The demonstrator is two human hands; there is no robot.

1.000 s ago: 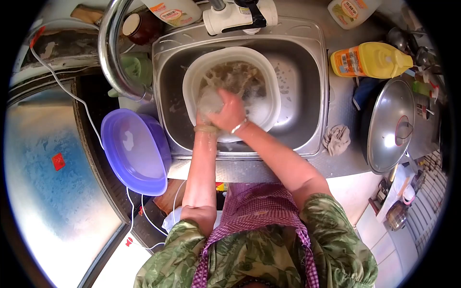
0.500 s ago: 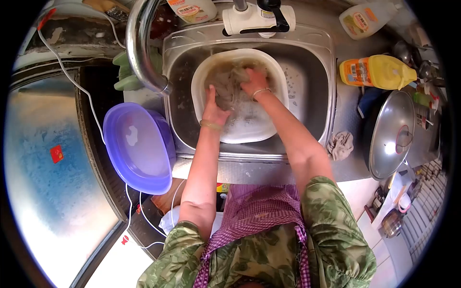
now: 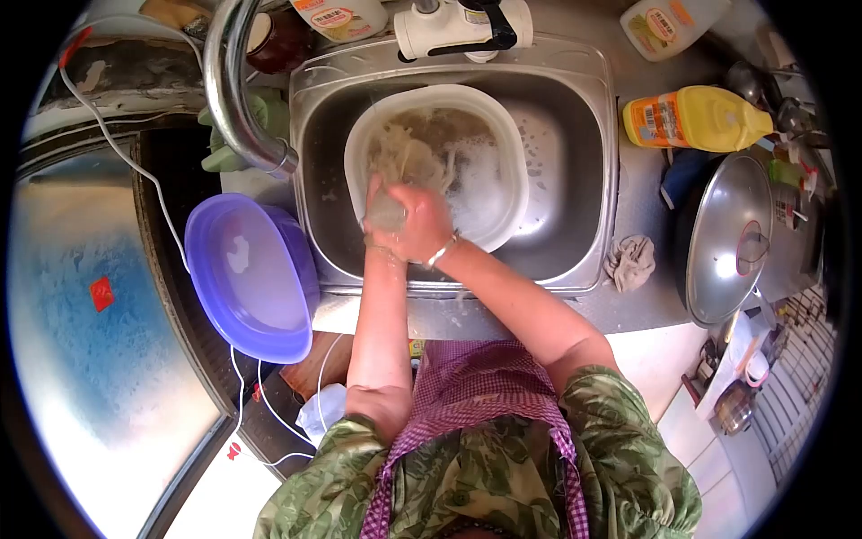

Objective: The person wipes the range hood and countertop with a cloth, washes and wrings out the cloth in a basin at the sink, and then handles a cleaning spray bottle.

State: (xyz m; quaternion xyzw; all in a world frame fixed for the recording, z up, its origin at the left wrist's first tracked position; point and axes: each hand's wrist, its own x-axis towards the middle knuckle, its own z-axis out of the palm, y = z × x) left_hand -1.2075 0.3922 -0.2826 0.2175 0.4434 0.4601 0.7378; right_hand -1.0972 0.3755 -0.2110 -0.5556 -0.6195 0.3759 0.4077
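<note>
A wet, pale greyish cloth (image 3: 404, 157) is bunched between my two hands and trails into the water of a white basin (image 3: 517, 193). My right hand (image 3: 422, 220) is closed around part of it. My left hand (image 3: 371, 211) presses against the same bunch from the left, its fingers mostly covered by the cloth and the other hand. Both hands are over the near left rim of the basin. Murky water with some foam fills the basin, which stands in a steel sink (image 3: 575, 260). Whether the cloth is a rag or a garment I cannot tell.
A purple basin (image 3: 205, 269) stands left of the sink. The curved metal tap (image 3: 215, 85) reaches over the sink's left edge. To the right are a crumpled cloth (image 3: 631, 262), a yellow bottle (image 3: 718, 119) and a lidded pan (image 3: 723, 238). White bottles (image 3: 664, 27) stand behind.
Both hands have come together at the basin's near left side, lifting part of the cloth from the water. Before, they were apart, with the right hand further back. The view has shifted slightly.
</note>
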